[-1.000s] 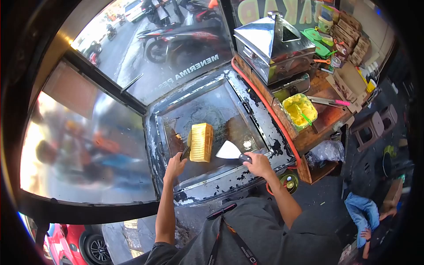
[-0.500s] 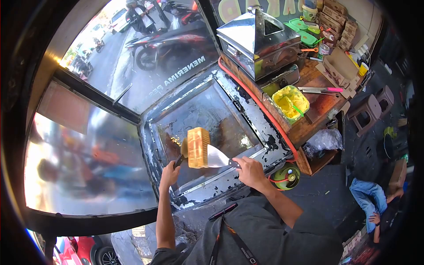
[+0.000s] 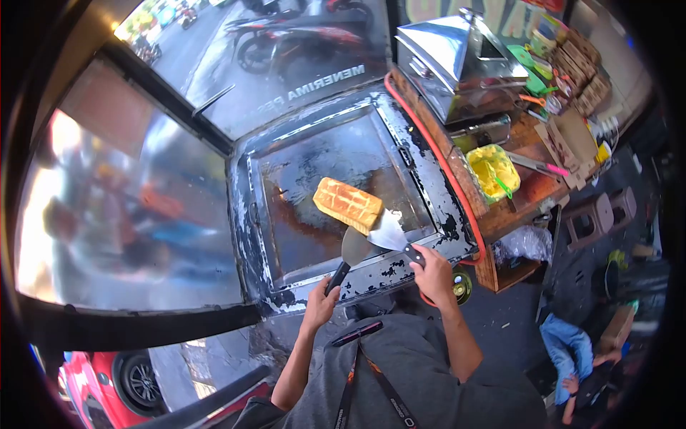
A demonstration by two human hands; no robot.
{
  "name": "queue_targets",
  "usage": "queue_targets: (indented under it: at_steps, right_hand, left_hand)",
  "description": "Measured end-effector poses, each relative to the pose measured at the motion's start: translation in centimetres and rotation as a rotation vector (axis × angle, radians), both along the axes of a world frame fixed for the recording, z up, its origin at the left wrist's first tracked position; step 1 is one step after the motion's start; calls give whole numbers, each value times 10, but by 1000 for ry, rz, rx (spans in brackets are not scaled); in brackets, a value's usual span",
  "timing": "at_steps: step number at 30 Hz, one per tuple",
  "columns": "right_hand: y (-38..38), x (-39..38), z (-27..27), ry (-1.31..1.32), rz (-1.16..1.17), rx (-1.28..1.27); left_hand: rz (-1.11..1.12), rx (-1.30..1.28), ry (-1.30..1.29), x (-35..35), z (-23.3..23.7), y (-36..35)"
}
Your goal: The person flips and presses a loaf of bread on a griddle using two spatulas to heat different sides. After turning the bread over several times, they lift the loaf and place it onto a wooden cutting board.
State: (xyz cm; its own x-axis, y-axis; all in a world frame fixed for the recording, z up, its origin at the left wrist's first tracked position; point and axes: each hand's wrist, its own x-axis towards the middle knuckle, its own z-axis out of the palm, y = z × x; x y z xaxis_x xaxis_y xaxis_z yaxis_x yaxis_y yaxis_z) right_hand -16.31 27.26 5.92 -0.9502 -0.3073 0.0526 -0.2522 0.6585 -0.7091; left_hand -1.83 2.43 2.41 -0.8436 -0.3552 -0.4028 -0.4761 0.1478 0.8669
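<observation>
A browned loaf of bread (image 3: 348, 204) lies on the dark flat griddle (image 3: 321, 154), its grid-marked face upward. My left hand (image 3: 321, 305) is closed round the black handle of a rounded spatula (image 3: 355, 247), whose blade is just below the loaf's near side. My right hand (image 3: 434, 273) grips the dark handle of a wide metal spatula (image 3: 388, 232). That blade meets the loaf's right end; whether it reaches underneath is hidden.
Right of the griddle runs a red hose (image 3: 429, 136) beside a wooden counter (image 3: 525, 200). It bears a steel box (image 3: 461, 64), a tub of yellow spread (image 3: 493, 171) and a pink-handled knife (image 3: 554, 169). A seated person's jeans (image 3: 568, 347) show lower right.
The loaf has gone from upright between the two spatulas to lying on its side, pointing up-left. The left spatula has come away from it. The camera view has shifted.
</observation>
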Motion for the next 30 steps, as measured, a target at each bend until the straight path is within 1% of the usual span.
queue_targets:
  at_steps: [1, 4, 6, 9, 11, 13, 16, 17, 19, 22, 24, 25, 26, 27, 28, 30]
  right_hand:
    - [7, -3, -9, -13, 8, -50]
    - [11, -3, -14, -127, -12, -52]
    - [8, -2, -16, -219, -22, -60]
    - [-16, -4, -29, -211, -17, -50]
    - [-38, -7, -38, -273, -30, -88]
    - [-68, -14, -62, -118, 28, -187]
    - [-117, -33, -73, -86, 55, -196]
    - [-132, -39, -72, -105, 66, -207]
    - [-151, -49, -60, -72, 127, -54]
    - [-167, -49, -21, -62, 345, 119]
    - [-192, -51, -13, -39, 430, 82]
    - [-204, -52, -9, -33, 470, 67]
    - [-222, -58, -12, 53, 515, 18]
    - [-244, -63, -9, 88, 517, 61]
    - [-267, -66, 1, 114, 510, 181]
    - [-313, -85, -2, 169, 554, 220]
  left_hand:
    - [-12, 30, 3, 3, 0, 2]
    - [69, 29, 48, 16, 2, 2]
    - [141, 86, 41, 28, 8, -1]
    - [259, 149, 50, 44, 20, -5]
    - [324, 162, 71, 55, 20, -10]
    - [386, 201, 95, 62, 24, -14]
    - [488, 247, 132, 78, 14, -16]
    - [497, 252, 135, 85, 13, -17]
    - [529, 258, 153, 94, 14, -20]
    - [577, 196, 158, 111, 12, -24]
    - [597, 136, 180, 120, 8, -26]
    - [623, 156, 191, 123, 7, -26]
    - [647, 180, 197, 125, 15, -27]
    - [669, 203, 202, 128, 21, -27]
    - [669, 190, 201, 131, 23, -29]
    - [689, 166, 207, 136, 23, -31]
